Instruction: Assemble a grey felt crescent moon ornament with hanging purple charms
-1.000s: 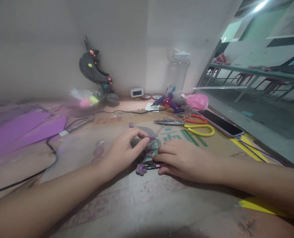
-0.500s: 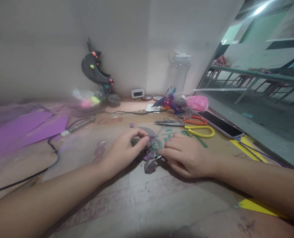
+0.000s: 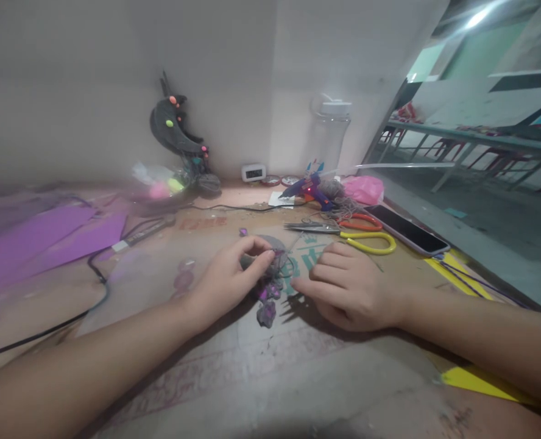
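My left hand (image 3: pixel 234 268) pinches a small grey craft piece (image 3: pixel 278 261) with thumb and forefinger, and loose grey strands stick out of it. Much of the piece is hidden under the fingers. Small grey-and-purple flowers (image 3: pixel 269 291) hang below the pinch, the lowest flower (image 3: pixel 266 314) lying on the board. To the right, my right hand (image 3: pixel 343 286) hovers just apart from the piece, index finger stretched towards it and the other fingers loosely bent. Nothing shows at its fingertips.
Yellow-and-orange-handled scissors (image 3: pixel 366 241) lie beyond my right hand, beside a phone (image 3: pixel 407 230). Behind are a glue gun (image 3: pixel 314 190) with its light on, grey yarn (image 3: pixel 339 198) and a bottle (image 3: pixel 332 137). A black cable (image 3: pixel 69 320) and purple sheets (image 3: pixel 60 235) are at left.
My right hand has drawn slightly right, off the lowest flower. That flower has shifted left and turned its purple centre into view. My left hand keeps its hold.
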Action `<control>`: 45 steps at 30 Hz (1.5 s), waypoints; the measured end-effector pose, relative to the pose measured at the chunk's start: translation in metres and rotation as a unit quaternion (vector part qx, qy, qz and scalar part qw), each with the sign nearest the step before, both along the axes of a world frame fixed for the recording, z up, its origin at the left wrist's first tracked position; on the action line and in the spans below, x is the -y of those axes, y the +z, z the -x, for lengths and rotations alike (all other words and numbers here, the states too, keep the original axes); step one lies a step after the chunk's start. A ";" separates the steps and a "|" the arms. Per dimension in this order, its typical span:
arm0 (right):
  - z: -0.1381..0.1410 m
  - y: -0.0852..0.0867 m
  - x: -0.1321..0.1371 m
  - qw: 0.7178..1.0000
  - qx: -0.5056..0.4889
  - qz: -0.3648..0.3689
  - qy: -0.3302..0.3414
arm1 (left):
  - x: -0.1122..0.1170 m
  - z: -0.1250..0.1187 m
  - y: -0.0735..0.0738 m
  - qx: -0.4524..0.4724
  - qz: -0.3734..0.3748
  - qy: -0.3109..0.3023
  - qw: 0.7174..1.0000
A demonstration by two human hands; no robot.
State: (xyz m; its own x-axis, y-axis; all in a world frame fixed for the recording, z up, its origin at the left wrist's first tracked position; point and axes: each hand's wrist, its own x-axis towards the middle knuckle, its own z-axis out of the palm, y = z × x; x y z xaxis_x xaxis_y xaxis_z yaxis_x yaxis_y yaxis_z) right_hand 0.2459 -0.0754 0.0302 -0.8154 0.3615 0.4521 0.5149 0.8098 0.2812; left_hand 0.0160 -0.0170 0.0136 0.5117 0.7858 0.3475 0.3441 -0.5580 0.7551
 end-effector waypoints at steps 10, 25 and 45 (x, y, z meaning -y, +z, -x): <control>-0.001 0.000 0.000 0.991 -0.094 0.066 -0.062 | 0.003 0.000 0.003 -0.006 0.012 -0.028 1.000; -0.008 -0.017 -0.022 0.975 -0.181 0.085 -0.098 | 0.004 0.000 0.004 -0.044 -0.015 -0.020 0.999; -0.008 -0.019 -0.024 0.985 -0.143 0.041 -0.092 | 0.005 0.001 0.003 -0.056 -0.037 -0.043 0.997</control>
